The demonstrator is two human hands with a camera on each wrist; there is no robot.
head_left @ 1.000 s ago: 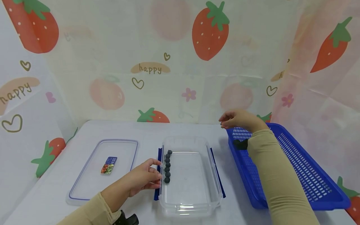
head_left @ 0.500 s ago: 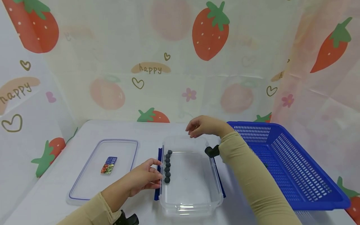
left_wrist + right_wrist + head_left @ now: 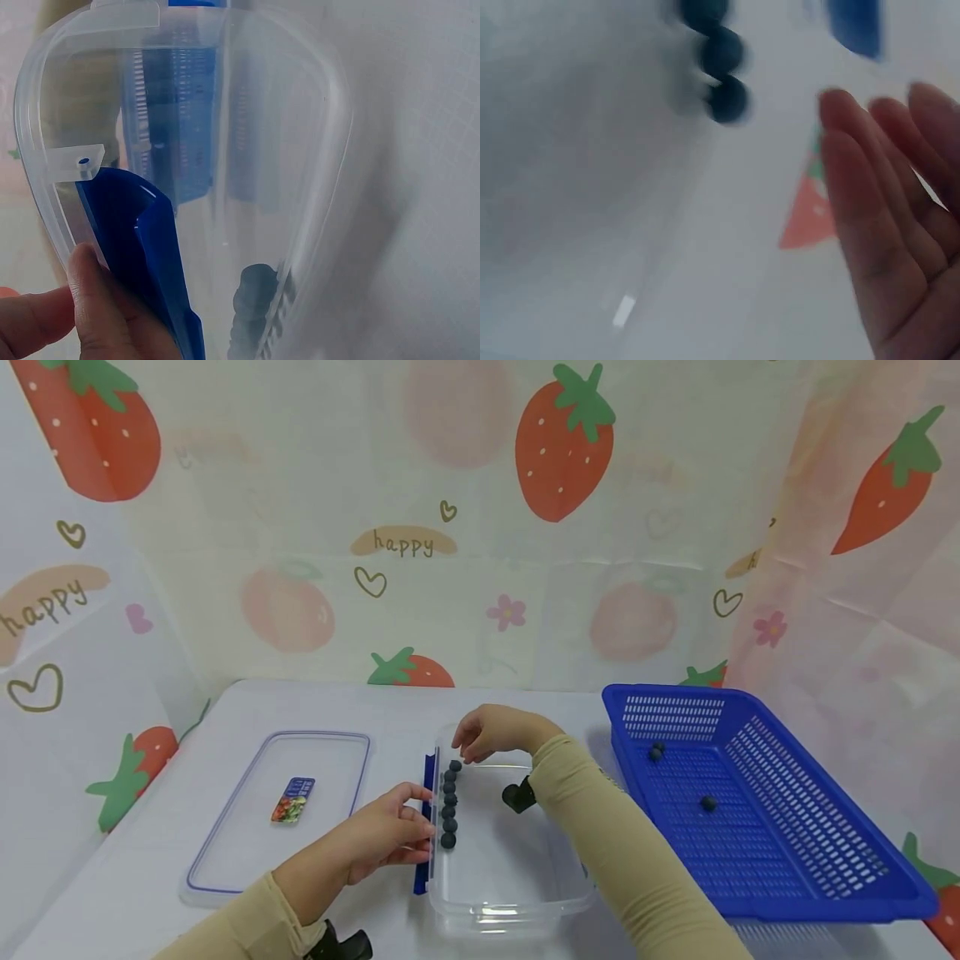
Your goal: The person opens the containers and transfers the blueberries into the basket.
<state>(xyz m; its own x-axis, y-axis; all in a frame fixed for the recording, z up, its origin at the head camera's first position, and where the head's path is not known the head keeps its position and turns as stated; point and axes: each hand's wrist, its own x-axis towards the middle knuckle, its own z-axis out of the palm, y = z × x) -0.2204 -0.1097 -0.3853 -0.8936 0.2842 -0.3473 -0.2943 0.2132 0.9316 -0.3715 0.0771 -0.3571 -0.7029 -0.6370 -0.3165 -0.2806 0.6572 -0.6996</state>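
White table point(image 3: 390, 718) | left hand point(image 3: 386, 831) pinching clear plastic box point(image 3: 487, 864) | right hand point(image 3: 501, 732): can't tell grip | round berries point(image 3: 449, 799)

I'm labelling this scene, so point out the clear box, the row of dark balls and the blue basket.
Clear box point(image 3: 498, 852), head view: bare floor.
Row of dark balls point(image 3: 450, 799), head view: a ball mid-row.
Blue basket point(image 3: 757, 839), head view: bare floor.

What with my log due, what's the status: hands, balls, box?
Left hand holding box. Right hand above far end, grip unclear. Dark balls lined inside; more in basket. Right sleeve hides box's right side.
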